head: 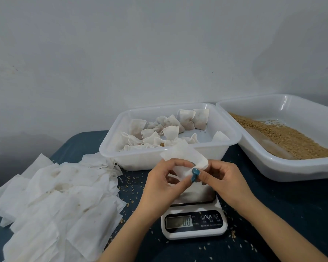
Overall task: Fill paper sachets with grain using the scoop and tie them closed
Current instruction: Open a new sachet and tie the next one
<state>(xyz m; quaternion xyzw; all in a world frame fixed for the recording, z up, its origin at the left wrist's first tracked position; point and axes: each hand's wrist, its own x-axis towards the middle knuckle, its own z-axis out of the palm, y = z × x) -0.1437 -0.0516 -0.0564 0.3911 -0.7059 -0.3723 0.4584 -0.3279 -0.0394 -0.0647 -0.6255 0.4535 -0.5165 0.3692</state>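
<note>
A: The fingers [180,163] of the left hand [163,184] and the right hand [227,182] are pinched on one flat white paper sachet [186,156], held above the white digital scale [195,224].
B: Handling?
A: It is judged light, limp and tearable; the open edge should be taken.
B: Counts?
A: Two white plastic trays [235,137] are seen: tied sachets [187,120], roughly a dozen, and loose brown grain [284,137].

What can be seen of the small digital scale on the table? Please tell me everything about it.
The scale has a white plastic body, a shiny metal platform and a dark front panel whose grey display reads 0.0. It stands flat on the dark blue table cover, before the tray of filled sachets. The left hand and right hand, holding an empty sachet, hide much of the platform. Around it lie loose grains.
</note>
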